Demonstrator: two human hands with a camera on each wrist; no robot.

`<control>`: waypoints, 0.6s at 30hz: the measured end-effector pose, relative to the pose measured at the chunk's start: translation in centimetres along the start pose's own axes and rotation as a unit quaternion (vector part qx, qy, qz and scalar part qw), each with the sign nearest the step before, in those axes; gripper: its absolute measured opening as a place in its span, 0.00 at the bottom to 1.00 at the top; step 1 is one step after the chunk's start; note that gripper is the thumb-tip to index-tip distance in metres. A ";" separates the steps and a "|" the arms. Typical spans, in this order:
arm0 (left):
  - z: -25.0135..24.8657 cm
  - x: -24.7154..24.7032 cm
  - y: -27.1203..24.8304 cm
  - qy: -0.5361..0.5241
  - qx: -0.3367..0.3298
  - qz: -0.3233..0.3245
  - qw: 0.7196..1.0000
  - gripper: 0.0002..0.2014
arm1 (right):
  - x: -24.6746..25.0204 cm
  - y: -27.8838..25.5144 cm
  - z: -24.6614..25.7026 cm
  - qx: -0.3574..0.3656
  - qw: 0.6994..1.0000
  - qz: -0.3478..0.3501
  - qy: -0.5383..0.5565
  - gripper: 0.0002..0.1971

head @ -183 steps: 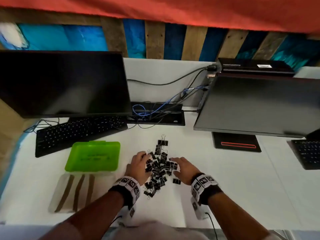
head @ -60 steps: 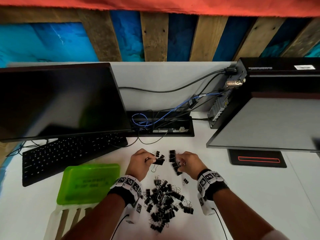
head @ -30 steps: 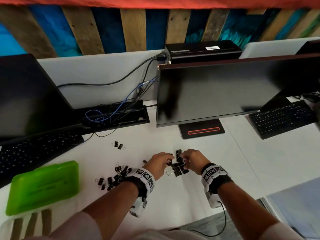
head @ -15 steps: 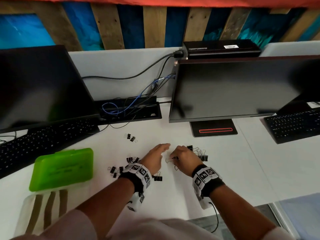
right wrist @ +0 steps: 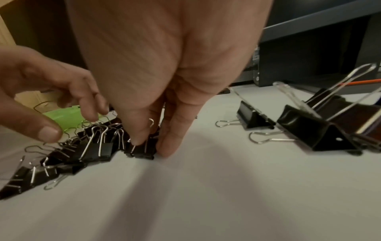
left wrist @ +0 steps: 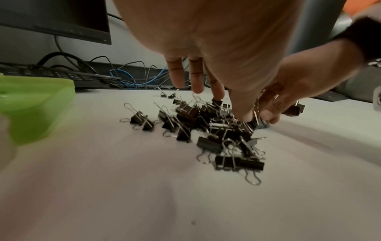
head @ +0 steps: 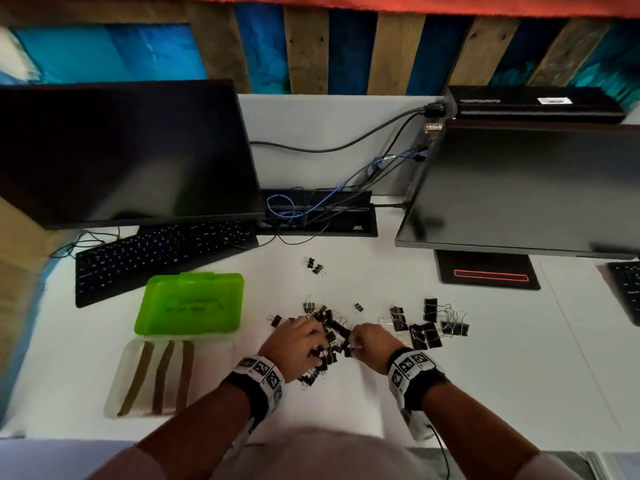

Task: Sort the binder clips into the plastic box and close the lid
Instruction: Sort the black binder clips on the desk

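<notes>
Dozens of small black metal binder clips (head: 329, 332) piled on the white desk (head: 346, 403); my right hand (head: 369, 348) pinches one, left hand (head: 294, 344) loose-fingered over them. Green plastic box (head: 190, 303) sits lid-shut left, contents hidden.

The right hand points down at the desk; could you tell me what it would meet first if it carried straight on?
The right hand would likely meet a small binder clip already between its fingertips, then the white desk directly beneath it.
</notes>
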State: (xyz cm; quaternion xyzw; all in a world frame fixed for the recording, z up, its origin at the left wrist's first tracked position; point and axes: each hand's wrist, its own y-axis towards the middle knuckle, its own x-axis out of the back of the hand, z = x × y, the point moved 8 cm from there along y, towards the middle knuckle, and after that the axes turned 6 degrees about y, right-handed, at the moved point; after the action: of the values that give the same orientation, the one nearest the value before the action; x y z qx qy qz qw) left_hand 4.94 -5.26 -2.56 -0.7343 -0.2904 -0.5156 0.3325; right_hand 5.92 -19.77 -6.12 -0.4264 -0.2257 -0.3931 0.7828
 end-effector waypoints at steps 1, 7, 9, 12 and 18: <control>0.1 -0.4 -0.3 0.012 0.001 0.000 1.000 0.15 | -0.2 0.2 0.4 0.003 1.000 0.000 0.002 0.07; 1.9 -0.8 -1.1 0.009 0.049 -0.013 0.999 0.10 | -0.3 0.8 3.1 0.045 0.997 -0.022 0.052 0.05; 2.6 -0.8 -1.4 0.004 0.057 -0.011 0.998 0.11 | -0.2 0.6 3.4 0.052 0.997 -0.025 0.056 0.05; 3.4 -0.4 -1.7 -0.017 0.067 -0.030 0.997 0.10 | 0.7 0.7 2.6 0.046 0.996 -0.045 0.064 0.10; 4.4 0.8 -0.2 -0.084 0.180 -0.060 0.978 0.18 | 3.6 1.9 1.6 0.001 0.994 -0.084 0.071 0.10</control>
State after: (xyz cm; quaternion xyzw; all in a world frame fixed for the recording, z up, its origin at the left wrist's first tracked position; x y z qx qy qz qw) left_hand 7.47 -1.57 -2.87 -0.6848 -0.4487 -0.4100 0.4021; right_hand 9.57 -19.34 -3.75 -0.3759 -0.2047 -0.4868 0.7614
